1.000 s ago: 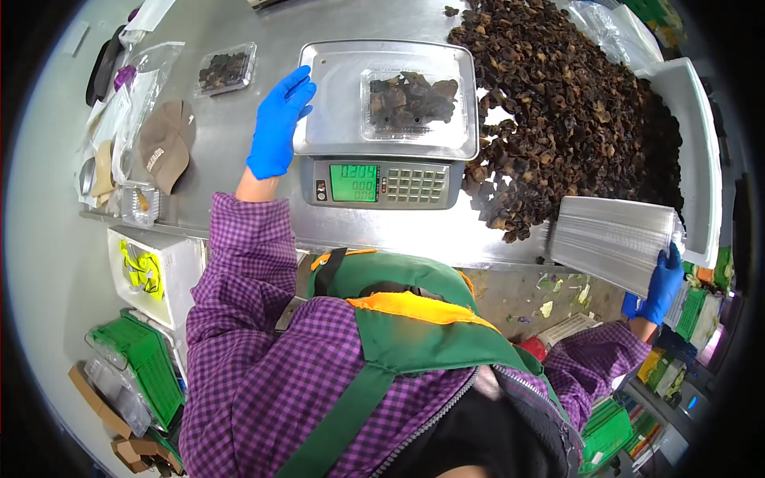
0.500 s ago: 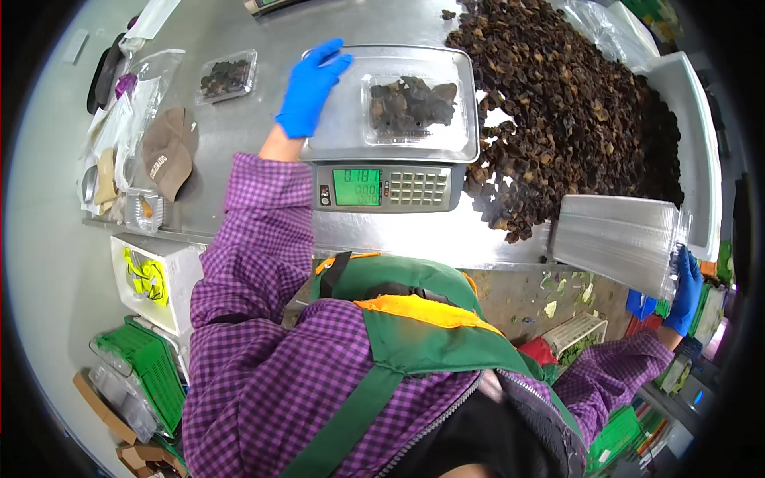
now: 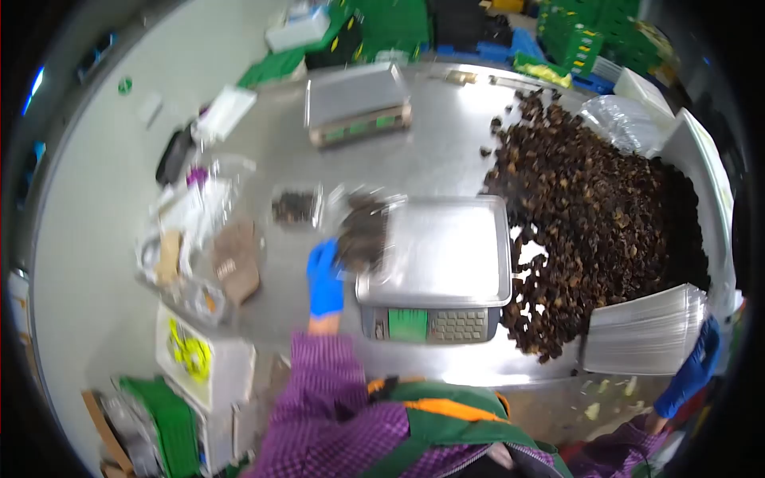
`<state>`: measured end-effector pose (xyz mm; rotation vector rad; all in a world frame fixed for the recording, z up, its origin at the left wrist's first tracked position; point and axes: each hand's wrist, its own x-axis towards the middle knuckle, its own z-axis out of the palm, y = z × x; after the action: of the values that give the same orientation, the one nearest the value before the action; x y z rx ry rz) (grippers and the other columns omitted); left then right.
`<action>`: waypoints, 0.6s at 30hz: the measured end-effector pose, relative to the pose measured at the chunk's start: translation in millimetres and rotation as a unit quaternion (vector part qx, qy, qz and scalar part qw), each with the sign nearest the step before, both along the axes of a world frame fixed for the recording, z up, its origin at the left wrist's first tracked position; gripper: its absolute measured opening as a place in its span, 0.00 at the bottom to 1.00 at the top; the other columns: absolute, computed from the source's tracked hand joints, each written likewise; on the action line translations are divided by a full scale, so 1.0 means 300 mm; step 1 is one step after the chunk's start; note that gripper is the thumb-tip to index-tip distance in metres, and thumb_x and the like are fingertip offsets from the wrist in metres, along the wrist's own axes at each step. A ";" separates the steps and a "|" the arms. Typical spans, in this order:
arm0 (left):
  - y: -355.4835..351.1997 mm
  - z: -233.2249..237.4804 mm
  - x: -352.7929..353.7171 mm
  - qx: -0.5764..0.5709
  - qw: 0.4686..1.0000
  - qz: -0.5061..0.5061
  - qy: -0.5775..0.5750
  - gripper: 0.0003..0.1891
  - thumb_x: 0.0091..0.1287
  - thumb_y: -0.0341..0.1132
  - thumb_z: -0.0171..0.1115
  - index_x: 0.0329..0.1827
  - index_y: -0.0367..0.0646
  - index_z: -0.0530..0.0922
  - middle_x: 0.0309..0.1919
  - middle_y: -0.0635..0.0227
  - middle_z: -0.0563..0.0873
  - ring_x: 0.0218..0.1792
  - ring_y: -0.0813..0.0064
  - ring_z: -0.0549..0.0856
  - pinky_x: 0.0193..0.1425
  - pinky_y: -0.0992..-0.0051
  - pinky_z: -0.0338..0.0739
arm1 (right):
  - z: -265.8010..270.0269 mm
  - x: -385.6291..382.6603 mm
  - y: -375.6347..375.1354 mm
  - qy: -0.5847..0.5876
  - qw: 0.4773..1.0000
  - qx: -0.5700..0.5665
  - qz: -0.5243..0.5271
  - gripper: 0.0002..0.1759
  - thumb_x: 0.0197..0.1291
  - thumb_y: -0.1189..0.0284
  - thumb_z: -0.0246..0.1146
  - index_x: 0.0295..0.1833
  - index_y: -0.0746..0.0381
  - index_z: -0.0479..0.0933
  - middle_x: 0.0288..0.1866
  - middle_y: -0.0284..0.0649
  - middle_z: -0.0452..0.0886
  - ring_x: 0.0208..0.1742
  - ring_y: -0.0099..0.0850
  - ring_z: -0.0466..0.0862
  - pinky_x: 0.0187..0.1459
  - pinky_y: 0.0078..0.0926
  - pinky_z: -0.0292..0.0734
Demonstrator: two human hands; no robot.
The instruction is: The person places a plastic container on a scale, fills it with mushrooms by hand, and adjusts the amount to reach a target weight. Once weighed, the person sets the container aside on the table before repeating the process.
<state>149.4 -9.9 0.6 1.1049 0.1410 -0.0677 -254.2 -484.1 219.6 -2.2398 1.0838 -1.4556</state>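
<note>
My left hand, in a blue glove, grips the near left edge of a clear plastic punnet of dark, ear-shaped mushrooms. The punnet is blurred by motion and overlaps the left edge of the scale's steel pan. Below that pan sit the scale's green display and keypad. At the far right, my gloved right hand has its fingers closed at the right end of a stack of clear plastic punnets. A second filled punnet rests on the table left of the held one.
A large heap of dark mushrooms spreads from a white bin on the right. Another scale stands at the back. A brown cap and plastic bags lie on the left. White boxes stand beyond the table's near left edge.
The filled punnet has left the middle of the scale pan and moved left in my left hand. My view has tilted up, showing more of the back. My right hand stays at the stack.
</note>
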 end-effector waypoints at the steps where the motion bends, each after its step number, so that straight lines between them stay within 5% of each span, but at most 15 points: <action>1: 0.057 -0.035 0.004 0.067 0.995 0.063 -0.030 0.14 0.69 0.36 0.58 0.54 0.40 0.75 0.51 0.64 0.80 0.51 0.73 0.80 0.52 0.73 0.75 | -0.041 0.074 0.042 0.012 0.997 -0.063 0.039 0.13 0.64 0.77 0.59 0.54 0.68 0.77 0.51 0.39 0.81 0.50 0.28 0.79 0.56 0.28 0.73; 2: 0.098 -0.045 0.002 -0.015 0.993 0.111 -0.038 0.17 0.71 0.37 0.56 0.58 0.40 0.72 0.52 0.63 0.79 0.52 0.71 0.78 0.55 0.71 0.74 | -0.077 0.137 0.083 0.040 0.994 -0.063 0.074 0.11 0.63 0.79 0.60 0.51 0.68 0.77 0.48 0.39 0.81 0.48 0.29 0.79 0.53 0.29 0.74; 6: 0.277 -0.240 0.159 0.044 0.973 0.184 -0.129 0.30 0.72 0.40 0.53 0.73 0.39 0.56 0.66 0.56 0.68 0.62 0.62 0.73 0.65 0.64 0.70 | -0.135 0.445 0.309 0.094 0.956 -0.132 0.245 0.14 0.49 0.83 0.62 0.43 0.62 0.77 0.40 0.41 0.81 0.40 0.39 0.79 0.44 0.34 0.74; 7: 0.362 -0.437 0.290 0.228 0.933 0.277 -0.011 0.32 0.72 0.40 0.54 0.74 0.39 0.53 0.68 0.56 0.64 0.64 0.61 0.70 0.66 0.63 0.68 | -0.174 0.495 0.338 0.111 0.949 -0.138 0.262 0.17 0.45 0.83 0.63 0.43 0.60 0.77 0.39 0.42 0.81 0.39 0.42 0.79 0.43 0.35 0.75; 9: 0.487 -0.742 0.513 0.511 0.724 0.314 0.340 0.36 0.71 0.39 0.55 0.76 0.40 0.47 0.73 0.56 0.56 0.69 0.60 0.65 0.69 0.61 0.66 | -0.259 0.589 0.366 0.088 0.928 -0.144 0.332 0.21 0.40 0.83 0.63 0.45 0.57 0.78 0.39 0.40 0.81 0.39 0.42 0.80 0.41 0.37 0.75; 10: 0.345 -0.389 0.370 0.530 0.767 0.276 0.232 0.40 0.70 0.38 0.57 0.77 0.41 0.42 0.76 0.58 0.49 0.72 0.61 0.60 0.72 0.62 0.61 | -0.275 0.621 0.386 0.091 0.923 -0.131 0.350 0.21 0.40 0.84 0.63 0.44 0.57 0.78 0.39 0.39 0.82 0.38 0.41 0.80 0.40 0.35 0.74; 11: 0.225 -0.248 0.321 0.530 0.772 0.270 0.222 0.40 0.70 0.38 0.57 0.77 0.41 0.42 0.76 0.58 0.49 0.72 0.61 0.60 0.72 0.62 0.61 | -0.293 0.647 0.405 0.094 0.919 -0.116 0.365 0.22 0.39 0.85 0.63 0.44 0.56 0.79 0.39 0.38 0.82 0.37 0.39 0.80 0.38 0.34 0.74; 12: 0.145 -0.172 0.276 0.434 0.872 0.226 0.019 0.40 0.69 0.37 0.58 0.77 0.41 0.44 0.76 0.58 0.50 0.72 0.62 0.59 0.72 0.62 0.60 | -0.325 0.671 0.416 0.086 0.917 -0.098 0.376 0.22 0.39 0.84 0.63 0.44 0.55 0.79 0.38 0.36 0.82 0.36 0.39 0.80 0.37 0.34 0.74; 13: 0.084 -0.124 0.228 0.310 0.918 0.171 -0.178 0.40 0.68 0.36 0.60 0.77 0.42 0.45 0.76 0.59 0.51 0.72 0.62 0.59 0.73 0.63 0.58 | -0.360 0.694 0.428 0.079 0.913 -0.079 0.392 0.23 0.40 0.84 0.63 0.45 0.53 0.80 0.37 0.34 0.83 0.35 0.39 0.80 0.37 0.33 0.74; 14: 0.026 -0.089 0.189 0.370 0.908 0.070 -0.184 0.37 0.70 0.38 0.58 0.77 0.43 0.49 0.75 0.63 0.54 0.72 0.66 0.60 0.73 0.66 0.57 | -0.387 0.719 0.446 0.065 0.903 -0.059 0.421 0.22 0.41 0.83 0.63 0.45 0.53 0.80 0.36 0.34 0.83 0.35 0.38 0.80 0.37 0.34 0.75; 16: -0.166 0.121 0.001 0.159 0.968 -0.169 -0.097 0.34 0.71 0.40 0.56 0.77 0.44 0.52 0.75 0.66 0.57 0.72 0.68 0.60 0.73 0.66 0.57 | -0.471 0.769 0.493 0.072 0.873 -0.036 0.480 0.21 0.43 0.81 0.63 0.47 0.53 0.79 0.38 0.35 0.83 0.38 0.37 0.81 0.37 0.36 0.75; 18: -0.281 0.185 -0.096 0.114 0.957 -0.252 -0.090 0.35 0.71 0.41 0.55 0.77 0.46 0.49 0.76 0.66 0.54 0.74 0.64 0.58 0.73 0.62 0.55 | -0.567 0.802 0.549 0.181 0.826 -0.031 0.533 0.22 0.46 0.78 0.65 0.51 0.54 0.77 0.44 0.39 0.81 0.43 0.38 0.81 0.41 0.37 0.76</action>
<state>120.8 -94.2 56.0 1.3504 -0.3080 -0.4153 -13.7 -319.3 49.7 -2.4908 -0.2533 -0.5809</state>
